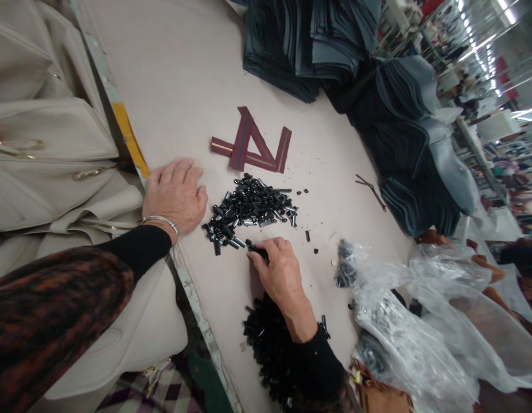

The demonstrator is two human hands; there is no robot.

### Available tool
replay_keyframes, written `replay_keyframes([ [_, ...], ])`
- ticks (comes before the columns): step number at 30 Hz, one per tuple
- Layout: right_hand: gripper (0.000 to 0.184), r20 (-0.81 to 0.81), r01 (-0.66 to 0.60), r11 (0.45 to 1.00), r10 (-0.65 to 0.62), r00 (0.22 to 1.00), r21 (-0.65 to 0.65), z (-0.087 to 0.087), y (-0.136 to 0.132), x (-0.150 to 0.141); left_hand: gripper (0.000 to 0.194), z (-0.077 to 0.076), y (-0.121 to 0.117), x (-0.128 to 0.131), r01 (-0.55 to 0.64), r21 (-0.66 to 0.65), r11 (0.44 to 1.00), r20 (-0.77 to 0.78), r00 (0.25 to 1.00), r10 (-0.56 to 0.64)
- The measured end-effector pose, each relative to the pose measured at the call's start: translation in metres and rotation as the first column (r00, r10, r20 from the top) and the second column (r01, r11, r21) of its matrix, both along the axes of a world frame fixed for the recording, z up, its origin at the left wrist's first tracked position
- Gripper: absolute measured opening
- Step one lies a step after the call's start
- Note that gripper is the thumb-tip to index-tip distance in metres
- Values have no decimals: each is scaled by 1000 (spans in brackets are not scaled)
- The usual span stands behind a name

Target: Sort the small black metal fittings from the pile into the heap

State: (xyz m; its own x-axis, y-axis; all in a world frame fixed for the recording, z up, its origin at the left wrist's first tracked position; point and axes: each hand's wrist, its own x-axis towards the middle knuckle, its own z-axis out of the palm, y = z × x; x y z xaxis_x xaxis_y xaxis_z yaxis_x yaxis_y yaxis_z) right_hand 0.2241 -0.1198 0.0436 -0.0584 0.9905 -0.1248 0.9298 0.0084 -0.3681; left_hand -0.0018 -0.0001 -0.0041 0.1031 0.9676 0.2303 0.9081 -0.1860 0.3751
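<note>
My left hand (175,195) lies flat at the table's edge, fingers stretched out, with nothing in it. A bracelet circles that wrist. Beside it on the table is a loose heap of small shiny black zipper pulls (252,203). At the near side of this heap, my right hand (280,272) pinches a black zipper pull (260,251) between thumb and forefinger. Under my right wrist and sleeve spreads a bigger black pile of similar pieces (266,344), partly hidden by the arm. Beyond the first heap rests a folded maroon zipper strip (252,140) with metal teeth.
Dark stacked sheets (309,46) stand at the back, and more dark stacks (412,137) line the right side. Clear plastic bags (403,327) sit at lower right. Cream bags (46,143) hang along the left table edge. A thin dark strip (371,192) lies on the table (171,74).
</note>
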Motion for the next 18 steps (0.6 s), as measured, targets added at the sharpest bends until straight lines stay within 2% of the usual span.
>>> replay_keyframes([
  [3, 12, 3, -44, 986, 45, 999, -160, 14, -18, 14, 52, 0, 0, 0, -6, 7, 1000, 7, 1000, 6],
  [6, 9, -8, -114, 941, 118, 993, -317, 32, -35, 28, 51, -1, 0, 0, -14, -8, 1000, 12, 1000, 14],
  [9, 9, -42, -217, 893, 218, 975, -394, 47, -39, 35, 49, 0, 0, 0, -16, -36, 999, 13, 1000, 17],
  [11, 11, -54, -233, 903, 229, 972, -362, 51, -30, 32, 50, 1, 0, 0, -17, -45, 999, 16, 1000, 18],
  [13, 16, -75, -204, 948, 191, 979, -244, 47, -15, 19, 51, 3, 0, 1, -20, -59, 998, 16, 1000, 21],
  [15, 22, -113, -177, 980, 166, 980, -93, 37, 3, -3, 51, 5, -1, 1, -22, -66, 998, 17, 1000, 23],
  [18, 37, -114, -209, 977, 211, 971, 27, 20, 26, -41, 51, 6, -1, 1, -25, -74, 997, 21, 999, 26],
])
